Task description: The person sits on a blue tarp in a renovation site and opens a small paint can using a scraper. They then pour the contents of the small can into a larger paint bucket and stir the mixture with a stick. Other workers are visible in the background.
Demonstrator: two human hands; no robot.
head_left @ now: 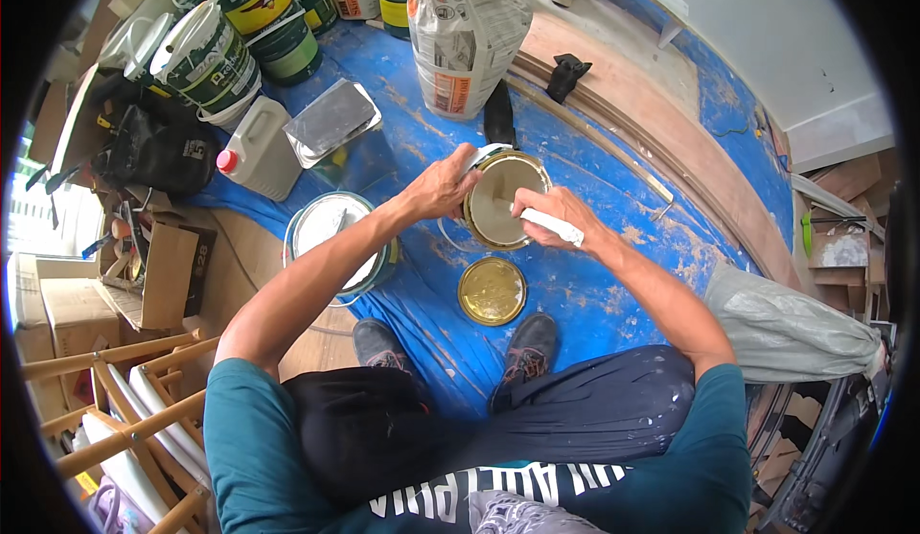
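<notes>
Right hand (554, 216) is closed around a white handle (561, 230), positioned over the open can (485, 210); left hand (441, 185) grips that can's upper-left rim. Can stands on blue sheeting (609, 315) between both hands, gold lid (492, 290) lying just nearer the shoes (530, 342), pail (386, 260) of white material to the left, tall paper sack (470, 40) beyond

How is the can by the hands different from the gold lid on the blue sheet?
The can is a deep container, while the lid is a shallow disc. Inside, the can looks pale; the lid looks shiny gold. The left hand and right hand are at the can; neither touches the lid. Both are round, with gold-coloured rims.
</notes>
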